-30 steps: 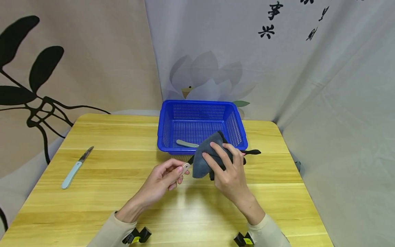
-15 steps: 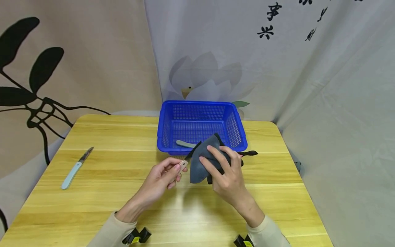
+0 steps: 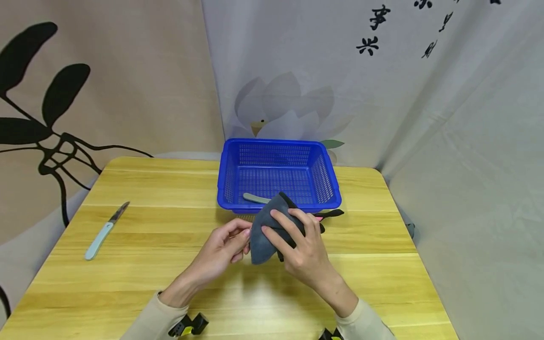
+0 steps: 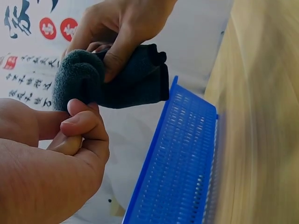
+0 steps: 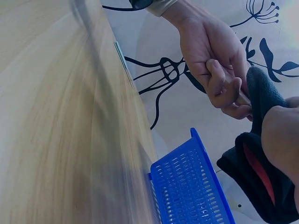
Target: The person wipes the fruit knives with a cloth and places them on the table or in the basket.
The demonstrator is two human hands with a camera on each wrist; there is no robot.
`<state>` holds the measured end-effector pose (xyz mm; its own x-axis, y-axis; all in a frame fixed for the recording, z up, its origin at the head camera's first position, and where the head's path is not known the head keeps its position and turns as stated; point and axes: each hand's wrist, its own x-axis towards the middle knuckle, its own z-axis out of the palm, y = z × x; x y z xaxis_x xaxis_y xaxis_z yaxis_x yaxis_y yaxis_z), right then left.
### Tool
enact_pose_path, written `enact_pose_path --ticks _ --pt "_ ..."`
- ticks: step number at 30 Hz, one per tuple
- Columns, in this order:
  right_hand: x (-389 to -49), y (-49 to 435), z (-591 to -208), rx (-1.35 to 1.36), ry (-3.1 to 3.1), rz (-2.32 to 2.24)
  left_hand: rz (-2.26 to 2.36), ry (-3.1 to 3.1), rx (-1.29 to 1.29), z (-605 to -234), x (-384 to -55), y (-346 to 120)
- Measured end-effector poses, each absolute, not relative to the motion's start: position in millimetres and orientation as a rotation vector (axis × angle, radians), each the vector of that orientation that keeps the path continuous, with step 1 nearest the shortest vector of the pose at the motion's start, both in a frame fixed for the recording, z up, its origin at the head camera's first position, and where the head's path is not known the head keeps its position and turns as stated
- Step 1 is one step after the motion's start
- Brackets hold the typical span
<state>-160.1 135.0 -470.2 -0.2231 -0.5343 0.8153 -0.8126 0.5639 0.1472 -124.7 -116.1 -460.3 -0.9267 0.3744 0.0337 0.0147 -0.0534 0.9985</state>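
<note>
My left hand grips the pale handle of a knife, thumb and fingers curled round it. The blade is hidden under a folded dark grey cloth, which my right hand pinches around it, fingers spread over the top. The cloth's edge meets my left fingertips. Black trim and a strip of pink lining show at the cloth's far end. Both hands are raised over the table before the blue basket. Inside that basket lies another knife with a grey-green handle, partly covered by the cloth in the head view.
A knife with a light blue handle lies on the left of the wooden table, its blade pointing away from me. Behind the table hangs a printed fabric curtain. The basket stands at the table's back edge.
My right hand and the cloth have moved left and slightly towards me, down the blade to the handle. The dark blade, partly visible before, is now covered. The left hand has stayed nearly still.
</note>
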Motion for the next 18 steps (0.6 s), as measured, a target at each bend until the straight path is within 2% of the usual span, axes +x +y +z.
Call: enact_pose_path --ticks 18 --pt "-169.9 142.9 -468.6 0.984 -1.913 0.392 2.056 1.982 0.391 -458.5 -123.6 -119.3"
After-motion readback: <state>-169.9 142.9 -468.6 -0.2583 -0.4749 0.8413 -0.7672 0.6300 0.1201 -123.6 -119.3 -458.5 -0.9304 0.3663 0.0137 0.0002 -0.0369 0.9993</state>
